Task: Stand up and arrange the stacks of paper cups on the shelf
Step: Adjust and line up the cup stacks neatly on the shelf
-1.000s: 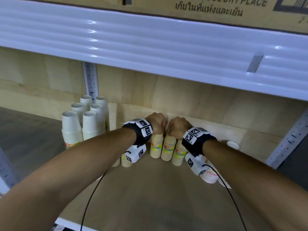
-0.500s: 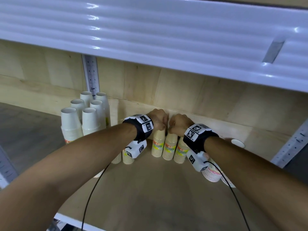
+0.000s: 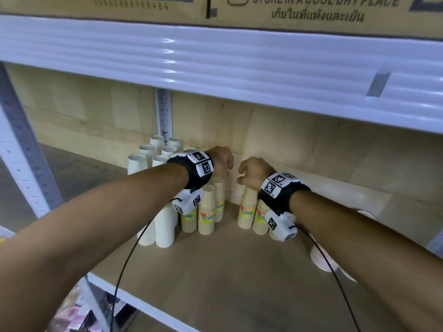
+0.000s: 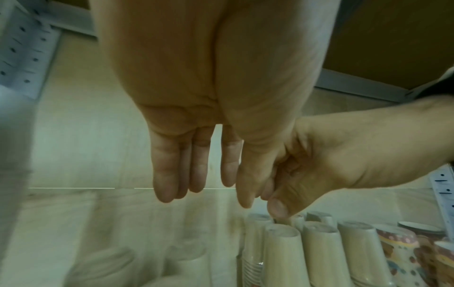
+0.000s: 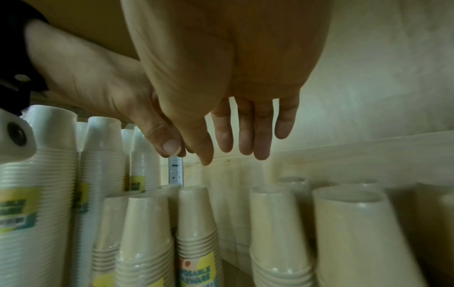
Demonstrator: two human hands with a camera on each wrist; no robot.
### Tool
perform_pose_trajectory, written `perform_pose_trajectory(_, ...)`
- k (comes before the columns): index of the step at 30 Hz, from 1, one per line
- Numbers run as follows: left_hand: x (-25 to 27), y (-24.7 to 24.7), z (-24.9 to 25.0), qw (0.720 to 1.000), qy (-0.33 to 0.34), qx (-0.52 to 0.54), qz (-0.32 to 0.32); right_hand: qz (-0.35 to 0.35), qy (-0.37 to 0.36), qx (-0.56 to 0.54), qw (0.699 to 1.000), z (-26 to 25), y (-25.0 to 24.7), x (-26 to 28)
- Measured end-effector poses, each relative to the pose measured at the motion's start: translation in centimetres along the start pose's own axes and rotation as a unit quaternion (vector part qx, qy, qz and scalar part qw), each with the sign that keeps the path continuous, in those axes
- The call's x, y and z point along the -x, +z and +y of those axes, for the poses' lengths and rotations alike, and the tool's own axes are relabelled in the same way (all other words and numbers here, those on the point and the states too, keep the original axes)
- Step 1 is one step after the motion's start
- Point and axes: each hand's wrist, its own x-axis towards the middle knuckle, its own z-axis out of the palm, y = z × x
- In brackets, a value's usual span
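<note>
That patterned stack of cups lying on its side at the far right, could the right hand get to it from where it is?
Probably yes. The right hand hovers open above the upright beige cup stacks, and the patterned stack lies just to its right on the shelf board, beneath the forearm. Nothing blocks it; the hand would only need to draw back and drop.

On my feed: both forearms bare, no sleeves. Left wrist band (image 3: 194,170) black, wide, topped with white block carrying square black-and-white fiducial tags. Right wrist band (image 3: 282,192) same build, tags on top faces. White camera pod (image 3: 188,202) slung under left wrist, tagged too; matching right pod (image 3: 281,226). Thin black cable (image 3: 124,267) from left pod, second cable (image 3: 335,279) from right.
</note>
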Motion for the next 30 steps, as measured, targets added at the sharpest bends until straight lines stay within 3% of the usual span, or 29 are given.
perform_pose_trajectory(9,2.6,0.6,-2.8,0.993,-0.052,-0.105,-0.014,-0.04,-0.046,-0.054,0.997,-3.8,2.6,0.2)
perform_pose_trajectory(15,3.1,1.7,-3.9,0.988,-0.1,-0.115,-0.015,-0.046,-0.07,-0.083,0.993,-5.3,4.3,0.3)
perform_pose_trajectory(22,3.3,2.7,-4.0,0.973,-0.089,-0.209,-0.046,-0.064,-0.076,-0.09,0.991,-6.4,5.1,0.3)
perform_pose_trajectory(26,3.2,3.8,-4.0,0.97,-0.096,-0.22,-0.044,-0.066,-0.069,-0.092,0.991,-6.4,5.5,0.2)
perform_pose_trajectory(30,3.3,3.5,-3.6,0.983,-0.1,-0.149,-0.03,-0.063,-0.07,-0.091,0.991,-6.3,5.4,0.4)
